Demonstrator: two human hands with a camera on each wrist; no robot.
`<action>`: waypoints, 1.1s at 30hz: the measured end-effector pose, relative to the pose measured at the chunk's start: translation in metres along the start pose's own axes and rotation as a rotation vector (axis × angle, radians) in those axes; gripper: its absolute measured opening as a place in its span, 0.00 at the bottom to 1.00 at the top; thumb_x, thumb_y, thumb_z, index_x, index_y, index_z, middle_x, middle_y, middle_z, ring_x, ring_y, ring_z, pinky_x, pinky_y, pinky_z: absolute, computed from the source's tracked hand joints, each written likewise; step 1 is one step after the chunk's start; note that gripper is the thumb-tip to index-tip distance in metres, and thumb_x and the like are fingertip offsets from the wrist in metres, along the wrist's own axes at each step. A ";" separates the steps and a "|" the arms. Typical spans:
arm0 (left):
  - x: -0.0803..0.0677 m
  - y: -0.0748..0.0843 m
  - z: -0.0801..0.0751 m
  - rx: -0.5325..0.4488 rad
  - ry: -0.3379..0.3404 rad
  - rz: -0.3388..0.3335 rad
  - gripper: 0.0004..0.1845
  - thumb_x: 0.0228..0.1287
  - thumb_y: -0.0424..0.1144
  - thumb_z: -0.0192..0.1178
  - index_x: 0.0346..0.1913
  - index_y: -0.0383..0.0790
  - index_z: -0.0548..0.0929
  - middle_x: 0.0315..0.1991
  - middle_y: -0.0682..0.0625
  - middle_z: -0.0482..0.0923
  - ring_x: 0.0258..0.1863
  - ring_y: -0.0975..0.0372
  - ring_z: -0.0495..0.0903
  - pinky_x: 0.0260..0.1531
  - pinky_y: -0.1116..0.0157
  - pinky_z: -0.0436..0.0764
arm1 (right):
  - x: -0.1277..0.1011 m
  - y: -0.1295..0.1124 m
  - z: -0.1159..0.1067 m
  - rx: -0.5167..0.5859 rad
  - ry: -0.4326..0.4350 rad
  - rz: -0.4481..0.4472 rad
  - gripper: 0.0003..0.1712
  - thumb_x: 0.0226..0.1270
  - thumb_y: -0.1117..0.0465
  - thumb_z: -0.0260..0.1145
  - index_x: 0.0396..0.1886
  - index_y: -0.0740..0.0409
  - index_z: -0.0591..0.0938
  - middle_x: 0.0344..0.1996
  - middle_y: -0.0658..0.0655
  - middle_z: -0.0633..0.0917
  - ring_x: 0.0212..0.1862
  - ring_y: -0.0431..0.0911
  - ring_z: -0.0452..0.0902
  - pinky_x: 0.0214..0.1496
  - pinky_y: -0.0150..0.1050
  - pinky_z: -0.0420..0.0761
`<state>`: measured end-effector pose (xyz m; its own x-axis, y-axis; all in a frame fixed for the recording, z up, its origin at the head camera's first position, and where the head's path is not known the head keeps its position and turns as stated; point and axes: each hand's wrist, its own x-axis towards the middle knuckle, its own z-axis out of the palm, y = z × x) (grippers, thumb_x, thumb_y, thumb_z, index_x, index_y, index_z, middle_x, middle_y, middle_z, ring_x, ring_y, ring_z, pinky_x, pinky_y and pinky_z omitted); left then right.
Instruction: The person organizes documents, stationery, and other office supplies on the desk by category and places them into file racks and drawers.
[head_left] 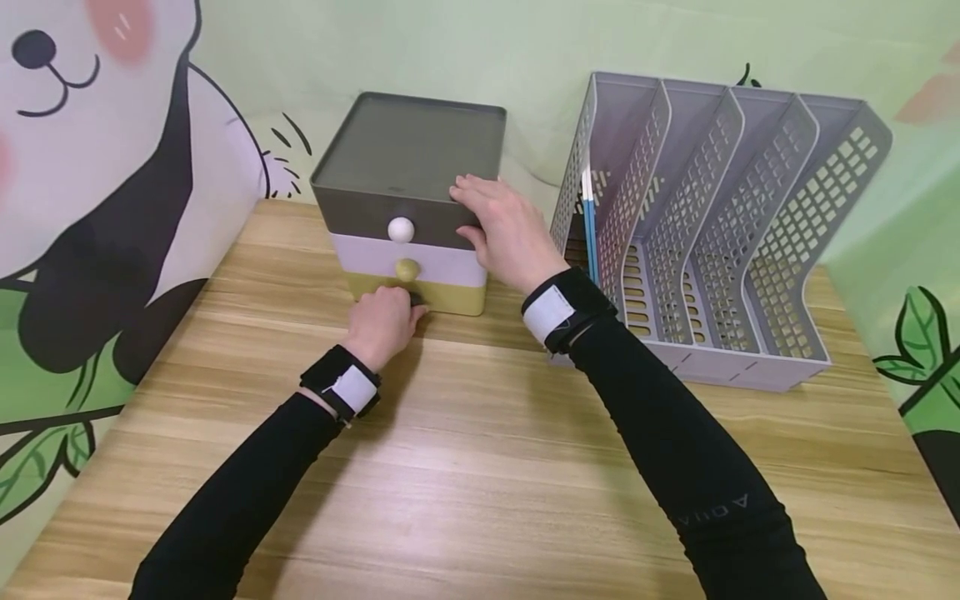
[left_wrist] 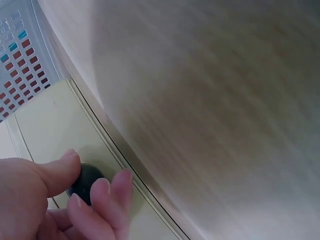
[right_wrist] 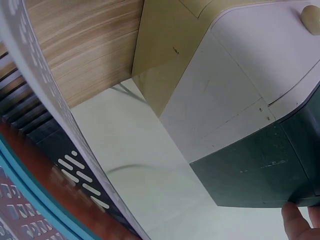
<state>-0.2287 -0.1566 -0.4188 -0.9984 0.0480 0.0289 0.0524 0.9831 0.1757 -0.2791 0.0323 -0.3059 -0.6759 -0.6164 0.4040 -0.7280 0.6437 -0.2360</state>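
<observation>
A small three-drawer box [head_left: 408, 158] stands at the back of the wooden table [head_left: 487, 467]. Its top drawer is dark grey with a white knob [head_left: 401, 229], and the middle one is pale with a yellow knob [head_left: 407, 269]. The bottom drawer [left_wrist: 55, 125] is yellow. My left hand [head_left: 405, 310] pinches that drawer's dark knob [left_wrist: 86, 182] between thumb and fingers. Fingers flat, my right hand [head_left: 480, 212] rests on the box's top front right corner, thumb against the front. In the right wrist view a fingertip [right_wrist: 300, 222] shows at the dark edge of the box [right_wrist: 225, 115].
A grey perforated file rack [head_left: 720, 233] with several slots stands right of the box, close to my right wrist; a blue folder [head_left: 590, 233] sits in its leftmost slot. A panda-print wall [head_left: 90, 208] closes off the left side and the back.
</observation>
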 end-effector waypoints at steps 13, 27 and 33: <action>-0.002 0.001 -0.003 -0.002 0.009 -0.052 0.30 0.69 0.57 0.56 0.30 0.28 0.82 0.28 0.32 0.81 0.30 0.39 0.83 0.24 0.47 0.80 | 0.001 0.003 0.005 0.012 0.010 -0.007 0.27 0.69 0.64 0.64 0.66 0.64 0.73 0.68 0.60 0.70 0.72 0.49 0.59 0.72 0.35 0.53; -0.020 0.008 -0.020 -0.010 0.149 0.043 0.26 0.71 0.56 0.53 0.42 0.32 0.78 0.36 0.36 0.80 0.33 0.39 0.82 0.24 0.45 0.79 | -0.017 0.016 0.006 0.054 0.131 -0.059 0.31 0.71 0.57 0.61 0.69 0.65 0.67 0.72 0.65 0.62 0.75 0.51 0.48 0.75 0.41 0.46; -0.033 0.008 -0.026 -0.054 0.279 0.200 0.23 0.70 0.53 0.56 0.54 0.35 0.79 0.51 0.40 0.77 0.46 0.43 0.78 0.35 0.46 0.80 | -0.056 0.017 0.008 0.031 0.241 -0.062 0.37 0.69 0.49 0.59 0.72 0.62 0.64 0.73 0.68 0.56 0.76 0.55 0.45 0.75 0.49 0.43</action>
<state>-0.1944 -0.1548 -0.3925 -0.9247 0.1808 0.3349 0.2544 0.9481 0.1906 -0.2548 0.0736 -0.3398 -0.5853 -0.5258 0.6172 -0.7731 0.5913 -0.2294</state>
